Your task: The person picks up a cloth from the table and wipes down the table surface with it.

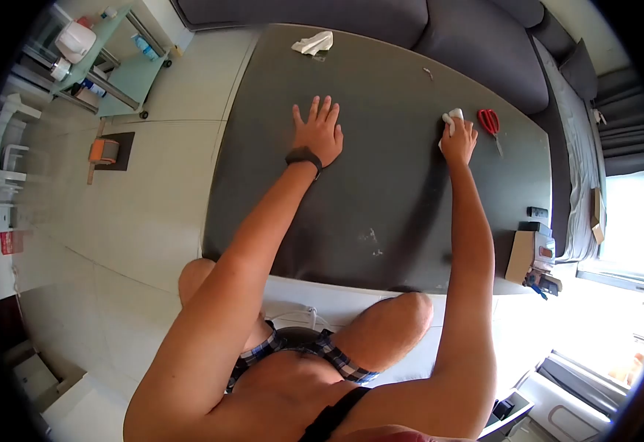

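Note:
My left hand (317,135) lies flat on the dark table (366,191) with its fingers spread, a black band (305,157) around the wrist. Farther right, my right hand (458,144) is closed over a crumpled white tissue (452,116) on the tabletop; part of the tissue shows past the fingers. Just right of that hand lie red-handled scissors (489,122), blades pointing toward me, not touched. A second crumpled white tissue (313,43) rests near the far left edge of the table.
Small whitish marks (370,236) and a scrap (428,73) are on the table. At the right edge stand a cardboard box (522,256) and a dark remote (537,212). A grey sofa (476,51) borders the far side. A glass-shelved cart (127,81) stands left.

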`<state>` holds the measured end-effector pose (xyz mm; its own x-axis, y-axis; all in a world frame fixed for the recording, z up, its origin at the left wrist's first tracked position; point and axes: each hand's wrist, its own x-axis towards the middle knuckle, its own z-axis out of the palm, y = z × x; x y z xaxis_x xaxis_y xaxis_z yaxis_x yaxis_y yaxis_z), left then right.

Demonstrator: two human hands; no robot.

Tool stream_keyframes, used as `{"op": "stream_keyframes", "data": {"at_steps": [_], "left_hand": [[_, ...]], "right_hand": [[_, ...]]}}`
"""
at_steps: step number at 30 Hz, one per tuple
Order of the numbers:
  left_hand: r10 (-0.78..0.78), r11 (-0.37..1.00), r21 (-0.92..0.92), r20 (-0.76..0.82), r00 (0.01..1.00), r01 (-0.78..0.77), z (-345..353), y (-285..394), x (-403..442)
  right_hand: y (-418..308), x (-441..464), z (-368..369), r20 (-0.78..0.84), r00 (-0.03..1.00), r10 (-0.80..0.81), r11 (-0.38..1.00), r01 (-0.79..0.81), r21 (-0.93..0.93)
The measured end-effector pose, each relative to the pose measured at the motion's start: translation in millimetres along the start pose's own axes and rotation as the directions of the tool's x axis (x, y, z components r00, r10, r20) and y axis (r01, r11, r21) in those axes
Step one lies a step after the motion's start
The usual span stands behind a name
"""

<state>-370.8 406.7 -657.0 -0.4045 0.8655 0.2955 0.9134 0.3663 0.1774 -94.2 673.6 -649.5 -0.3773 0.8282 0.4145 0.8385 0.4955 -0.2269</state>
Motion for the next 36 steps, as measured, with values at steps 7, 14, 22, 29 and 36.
{"op": "stream_keyframes", "data": {"at_steps": [7,14,22,29,36], "left_hand": [[0.005,1.000,-0.001,-0.001,1.000,-0.005,2,3,1],[-0.013,1.000,0.000,0.013,1.000,0.013,14,-1,2],[-0.012,1.000,0.011,0.038,0.999,0.011,4,1,2],[0.008,0.999,0.048,0.012,1.000,-0.009,3,1,1],[-0.001,0.999,0.052,0.010,1.000,0.001,0,4,2]], "right_hand": [[-53,-75,-45,0.045,0.906,-0.421,0.873,0.391,0.292],[-153,-228,-114,0.102,0.425,-0.899,0.346,0.551,0.760],[-45,-110,-104,0.401,0.584,-0.706,0.703,0.646,0.298],[52,-24,-27,0.017,0.996,-0.088,0.996,0.087,0.025],[-13,-63,-44,0.136,0.990,-0.039,0.995,0.050,-0.083]]}}
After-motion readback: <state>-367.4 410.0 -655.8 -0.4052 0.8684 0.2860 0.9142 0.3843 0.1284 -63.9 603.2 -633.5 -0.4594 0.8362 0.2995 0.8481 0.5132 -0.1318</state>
